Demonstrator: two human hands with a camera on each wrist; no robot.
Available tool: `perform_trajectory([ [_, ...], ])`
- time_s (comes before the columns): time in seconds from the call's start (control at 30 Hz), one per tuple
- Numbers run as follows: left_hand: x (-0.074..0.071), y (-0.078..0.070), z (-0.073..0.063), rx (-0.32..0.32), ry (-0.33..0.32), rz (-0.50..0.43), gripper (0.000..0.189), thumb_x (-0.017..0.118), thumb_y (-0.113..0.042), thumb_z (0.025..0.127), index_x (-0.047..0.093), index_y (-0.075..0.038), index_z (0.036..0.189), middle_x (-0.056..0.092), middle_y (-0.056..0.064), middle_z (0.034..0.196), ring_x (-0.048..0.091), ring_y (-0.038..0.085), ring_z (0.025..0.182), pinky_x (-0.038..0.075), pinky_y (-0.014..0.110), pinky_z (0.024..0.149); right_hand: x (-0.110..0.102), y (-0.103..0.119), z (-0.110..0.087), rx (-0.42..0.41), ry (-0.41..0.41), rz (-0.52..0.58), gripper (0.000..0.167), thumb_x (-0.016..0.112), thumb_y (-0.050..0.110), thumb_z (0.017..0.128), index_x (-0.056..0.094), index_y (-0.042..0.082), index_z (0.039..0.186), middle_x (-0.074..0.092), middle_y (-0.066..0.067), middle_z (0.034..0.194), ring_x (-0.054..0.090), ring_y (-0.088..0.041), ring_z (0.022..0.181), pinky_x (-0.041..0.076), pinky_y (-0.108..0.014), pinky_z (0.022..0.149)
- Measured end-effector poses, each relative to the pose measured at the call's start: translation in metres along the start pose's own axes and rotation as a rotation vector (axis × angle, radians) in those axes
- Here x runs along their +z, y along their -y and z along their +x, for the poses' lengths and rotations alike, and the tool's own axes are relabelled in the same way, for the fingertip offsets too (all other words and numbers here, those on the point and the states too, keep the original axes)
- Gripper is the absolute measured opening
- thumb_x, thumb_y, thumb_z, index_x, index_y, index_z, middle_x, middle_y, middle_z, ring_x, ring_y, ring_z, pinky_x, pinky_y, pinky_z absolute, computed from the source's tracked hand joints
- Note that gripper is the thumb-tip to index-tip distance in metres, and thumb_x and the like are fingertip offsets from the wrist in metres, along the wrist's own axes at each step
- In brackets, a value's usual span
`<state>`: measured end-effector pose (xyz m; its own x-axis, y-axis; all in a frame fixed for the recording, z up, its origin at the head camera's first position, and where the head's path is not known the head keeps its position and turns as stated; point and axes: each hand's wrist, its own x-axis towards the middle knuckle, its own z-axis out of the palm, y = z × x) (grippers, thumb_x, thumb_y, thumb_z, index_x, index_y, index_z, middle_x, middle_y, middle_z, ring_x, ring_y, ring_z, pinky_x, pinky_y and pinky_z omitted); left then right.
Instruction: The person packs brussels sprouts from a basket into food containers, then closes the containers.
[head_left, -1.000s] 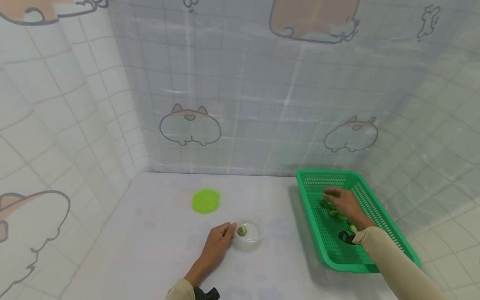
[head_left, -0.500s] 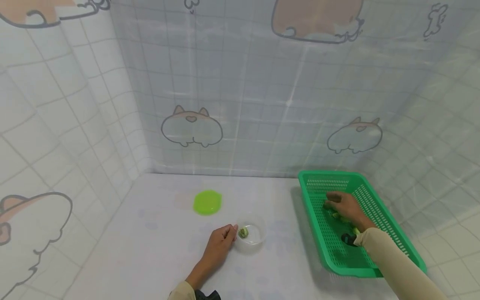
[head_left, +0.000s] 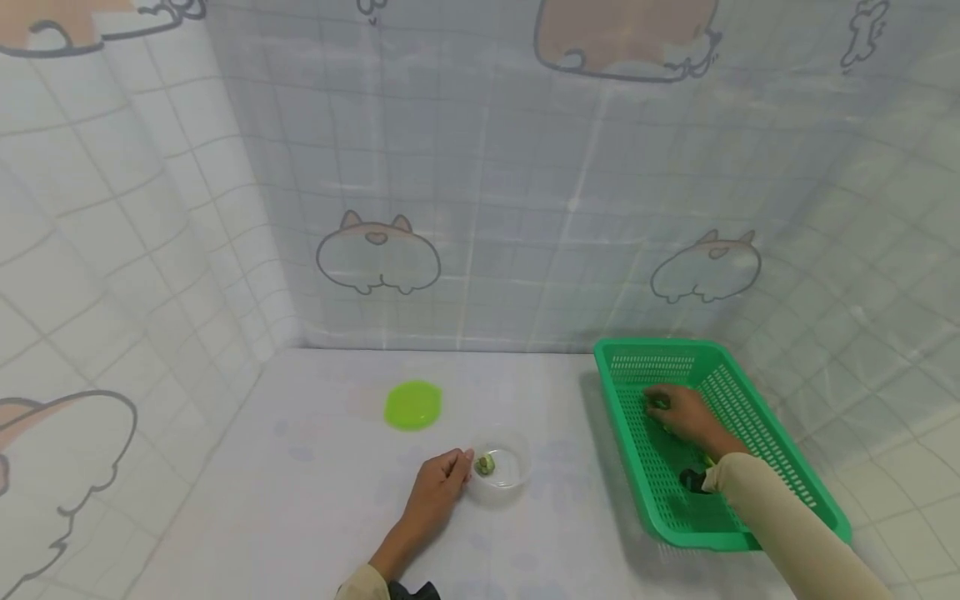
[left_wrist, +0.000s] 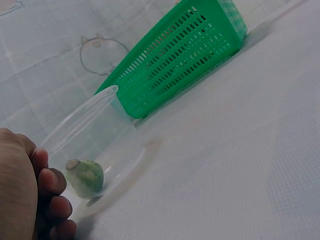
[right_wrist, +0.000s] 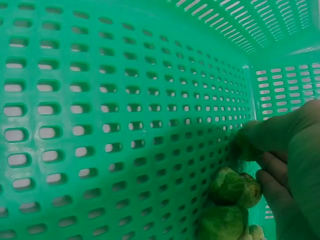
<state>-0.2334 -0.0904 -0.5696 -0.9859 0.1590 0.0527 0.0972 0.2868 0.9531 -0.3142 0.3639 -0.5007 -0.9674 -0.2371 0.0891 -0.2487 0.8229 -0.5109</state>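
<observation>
Looking barely begun: green basket [head_left: 720, 542] at right carries most of the load. Right hand [head_left: 686, 417] inside, fingers curled round a gripped sprout [right_wrist: 245, 146]. Left hand [head_left: 438, 483] curled, pinching rim of clear tub [head_left: 513, 467]. Lime disc [head_left: 413, 406], likely its lid, off, lying beyond. Loose sprouts [right_wrist: 223, 223] left in basket: several, round, leafy. In tub: lone sprout [left_wrist: 86, 179], pale green, stem end showing.

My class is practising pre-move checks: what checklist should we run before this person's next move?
1. Left grip on the cup: ok, at its rim.
2. Cup upright, uncovered: ok.
3. Room in cup: ok, one small sprout inside.
4. Green disc clear of cup: ok, lying apart.
5. Right grip firm on the held sprout in the basket: cannot tell, sprout partly hidden.
6. Neighbouring sprouts clear of right grip: not ok, lying close beside it.
</observation>
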Motion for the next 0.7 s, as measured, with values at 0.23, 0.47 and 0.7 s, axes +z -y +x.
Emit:
perform_trajectory([
  [0.23,0.0,-0.0036,-0.0005,-0.015,0.014,-0.001,0.047,0.049,-0.048,0.105,0.059,-0.01,0.079,0.048,-0.002,0.066,0.045,0.009,0.062,0.037,0.023,0.057,0.0028,-0.003,-0.0016,0.022,0.005,0.013,0.036,0.066,0.003,0.096,0.06,-0.007,0.13,0.063,-0.029,0.125,0.061,-0.047,0.112,0.056,-0.046,0.078],
  [0.47,0.0006,-0.0001,-0.0006,0.004,0.006,0.0,0.045,0.05,-0.047,0.105,0.06,-0.011,0.079,0.048,-0.003,0.066,0.046,0.009,0.062,0.037,0.023,0.057,0.0016,0.0027,-0.0051,0.047,-0.026,0.052,0.034,0.065,0.004,0.097,0.061,-0.005,0.129,0.064,-0.028,0.124,0.067,-0.037,0.096,0.053,-0.031,0.062],
  [0.7,-0.0009,0.0023,0.0002,0.018,-0.002,0.0,0.047,0.05,-0.053,0.103,0.059,-0.014,0.078,0.049,-0.003,0.065,0.047,0.01,0.062,0.038,0.023,0.057,0.0006,0.0017,-0.0059,0.064,-0.034,0.112,0.034,0.065,0.008,0.098,0.061,-0.004,0.131,0.064,-0.027,0.125,0.066,-0.039,0.101,0.054,-0.03,0.062],
])
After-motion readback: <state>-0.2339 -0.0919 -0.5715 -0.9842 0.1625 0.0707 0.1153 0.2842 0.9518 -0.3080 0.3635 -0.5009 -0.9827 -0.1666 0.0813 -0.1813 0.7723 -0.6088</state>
